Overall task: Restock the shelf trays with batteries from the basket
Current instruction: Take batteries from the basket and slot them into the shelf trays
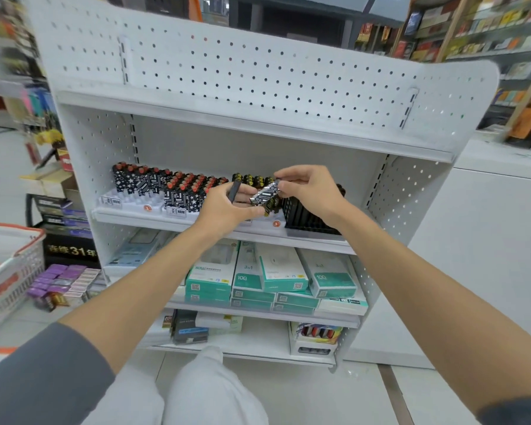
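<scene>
The left hand (227, 208) and right hand (307, 188) both pinch one patterned battery pack (265, 195) before the shelf (172, 221), its long axis slanting up toward the right.

Bright, even light from above fell on the white shelf unit (258, 87), leaving soft shadows under its boards. The view's edges bowed, and the left side was smeared.
</scene>
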A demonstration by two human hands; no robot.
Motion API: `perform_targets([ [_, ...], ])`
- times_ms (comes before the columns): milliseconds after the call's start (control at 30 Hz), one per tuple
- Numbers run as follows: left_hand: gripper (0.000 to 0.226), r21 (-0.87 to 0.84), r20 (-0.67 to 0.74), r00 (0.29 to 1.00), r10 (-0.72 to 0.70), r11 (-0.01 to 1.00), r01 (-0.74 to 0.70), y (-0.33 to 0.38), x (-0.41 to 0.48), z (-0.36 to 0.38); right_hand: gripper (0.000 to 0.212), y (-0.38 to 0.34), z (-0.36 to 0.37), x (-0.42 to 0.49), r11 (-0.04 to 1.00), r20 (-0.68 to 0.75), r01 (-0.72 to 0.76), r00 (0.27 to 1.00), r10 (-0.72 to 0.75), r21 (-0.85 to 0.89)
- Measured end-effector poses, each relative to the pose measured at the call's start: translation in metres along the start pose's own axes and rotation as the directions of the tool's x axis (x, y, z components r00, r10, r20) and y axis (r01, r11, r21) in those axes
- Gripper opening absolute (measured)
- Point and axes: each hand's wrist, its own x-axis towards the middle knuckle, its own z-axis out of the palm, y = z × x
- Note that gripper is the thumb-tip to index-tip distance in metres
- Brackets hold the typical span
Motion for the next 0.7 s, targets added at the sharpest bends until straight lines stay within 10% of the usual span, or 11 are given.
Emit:
perform_targets([
  [500, 0.022, 0.054, -0.132, 0.99, -0.057, 0.996, 0.065, -0.029, -0.019, -0.105, 0.025, -0.051, 0.091, 0.035, 0.99, 0.125, 0.095, 0.989, -0.082, -0.102],
  [700, 0.02, -0.217, -0.188, 0.942, -0.277, 0.947, 0.235, -0.053, -0.008, -0.166, 0.02, -0.064, 0.153, 0.077, 0.968, 0.158, 0.175, 0.976, -0.147, -0.179],
])
